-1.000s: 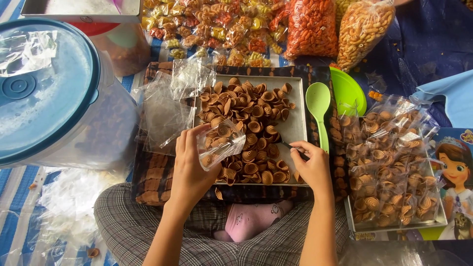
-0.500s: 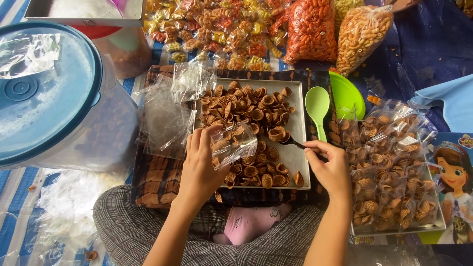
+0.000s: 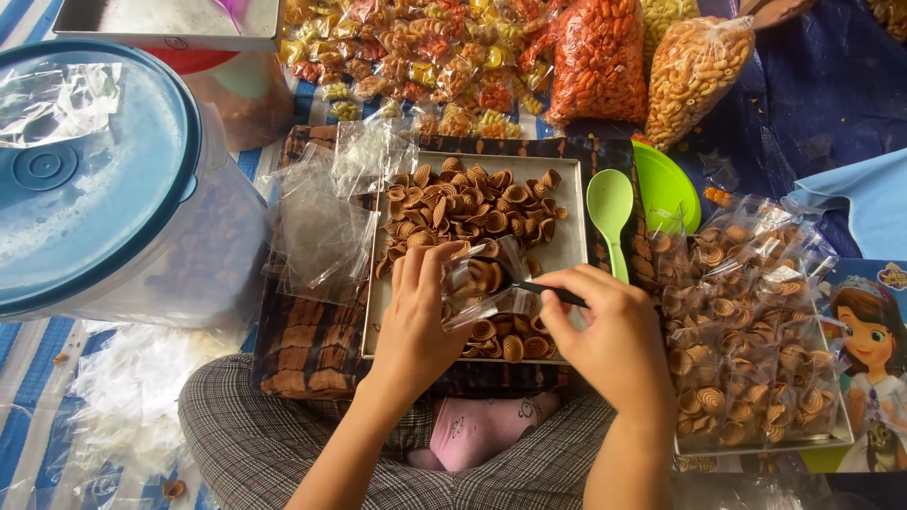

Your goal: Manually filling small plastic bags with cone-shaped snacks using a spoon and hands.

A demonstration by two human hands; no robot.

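A metal tray (image 3: 573, 247) in front of me holds many small brown shell-shaped snacks (image 3: 463, 203). My left hand (image 3: 416, 321) holds a small clear plastic bag (image 3: 482, 283) open above the tray, with a few snacks inside it. My right hand (image 3: 605, 326) grips a dark-handled spoon (image 3: 553, 292) whose tip reaches into the bag's mouth. Both hands are close together over the near half of the tray.
A stack of empty clear bags (image 3: 321, 222) lies left of the tray. Filled snack bags (image 3: 746, 331) pile up at right. A green spoon (image 3: 610, 212) and green bowl (image 3: 666, 189) sit beside the tray. A big blue-lidded container (image 3: 94, 179) stands at left; coloured snack packs (image 3: 595, 61) lie behind.
The right hand scooped snacks from the tray with the spoon and brought it to the bag. The left hand shifted the bag right and tilted its mouth toward the spoon.
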